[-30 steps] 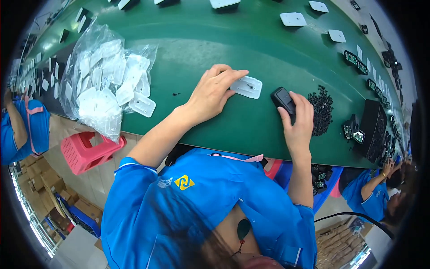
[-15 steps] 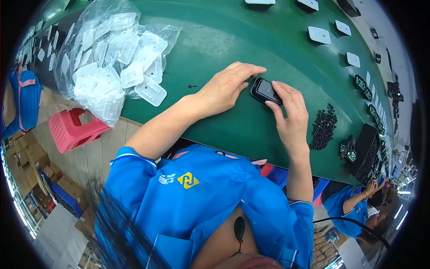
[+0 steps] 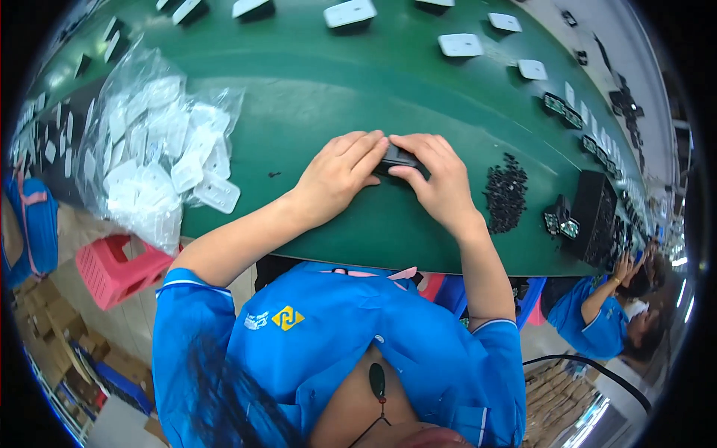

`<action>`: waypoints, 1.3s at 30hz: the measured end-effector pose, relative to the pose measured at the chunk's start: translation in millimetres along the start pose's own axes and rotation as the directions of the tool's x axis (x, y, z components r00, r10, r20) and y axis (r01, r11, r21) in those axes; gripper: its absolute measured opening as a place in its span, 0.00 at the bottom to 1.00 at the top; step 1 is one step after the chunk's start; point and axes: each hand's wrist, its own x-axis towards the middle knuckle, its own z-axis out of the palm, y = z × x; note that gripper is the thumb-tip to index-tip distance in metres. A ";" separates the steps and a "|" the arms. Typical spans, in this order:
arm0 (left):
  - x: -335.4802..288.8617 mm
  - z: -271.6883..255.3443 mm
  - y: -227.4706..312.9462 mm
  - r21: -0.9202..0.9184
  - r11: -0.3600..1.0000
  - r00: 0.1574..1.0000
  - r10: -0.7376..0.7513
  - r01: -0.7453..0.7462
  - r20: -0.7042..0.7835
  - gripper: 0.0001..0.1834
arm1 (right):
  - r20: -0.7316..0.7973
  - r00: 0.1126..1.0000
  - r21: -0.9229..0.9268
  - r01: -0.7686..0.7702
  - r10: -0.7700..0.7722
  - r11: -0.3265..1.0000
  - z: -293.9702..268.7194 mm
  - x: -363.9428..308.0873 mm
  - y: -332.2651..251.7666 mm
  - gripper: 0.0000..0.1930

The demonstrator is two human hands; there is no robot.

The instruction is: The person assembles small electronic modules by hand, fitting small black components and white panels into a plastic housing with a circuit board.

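A small black rectangular device [image 3: 399, 156] lies on the green tabletop between my hands, mostly covered by fingers. My left hand [image 3: 340, 175] is pressed against its left end, with the fingers held together and the thumb at the near side. From the other end, my right hand [image 3: 435, 179] grips it between thumb and fingers. A small black part [image 3: 274, 174] lies by itself to the left of my left forearm. Right of my right hand is a pile of tiny black parts [image 3: 506, 194].
On the left a clear plastic bag [image 3: 160, 142] holds several white plates. A black box [image 3: 594, 205] and circuit-board pieces [image 3: 562, 219] stand at the right. White-topped pieces [image 3: 461, 45] line the far side. A pink stool [image 3: 119, 272] is lower left; a co-worker [image 3: 597, 313] sits right.
My left hand, apart from the black device before, now touches its left end. My right hand keeps its grip. The whole view has shifted.
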 end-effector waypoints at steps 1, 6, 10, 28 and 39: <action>0.9 6.1 -3.4 0.006 1.000 1.000 0.006 -0.006 -0.019 0.32 | 0.057 0.998 0.071 -0.027 0.023 0.997 -2.3 3.6 3.7 0.19; 31.5 5.6 -16.7 -0.118 0.992 0.998 -0.038 0.033 -0.041 0.20 | -0.043 0.984 0.351 -0.146 0.172 0.925 -3.4 7.2 12.1 0.19; 36.7 2.3 -2.4 -0.427 0.858 0.956 -0.283 0.287 0.074 0.17 | -0.136 0.981 0.341 -0.081 0.135 0.937 -2.9 -2.7 10.7 0.21; 157.7 26.0 -83.6 -0.218 0.672 0.706 -0.666 0.708 0.240 0.18 | -0.336 0.861 0.429 -0.222 0.383 0.876 -28.5 -58.5 33.3 0.17; 155.1 16.3 -98.2 0.152 0.719 0.713 -0.694 0.678 0.102 0.19 | -0.330 0.799 0.523 -0.288 0.503 0.802 -38.2 -102.2 28.2 0.12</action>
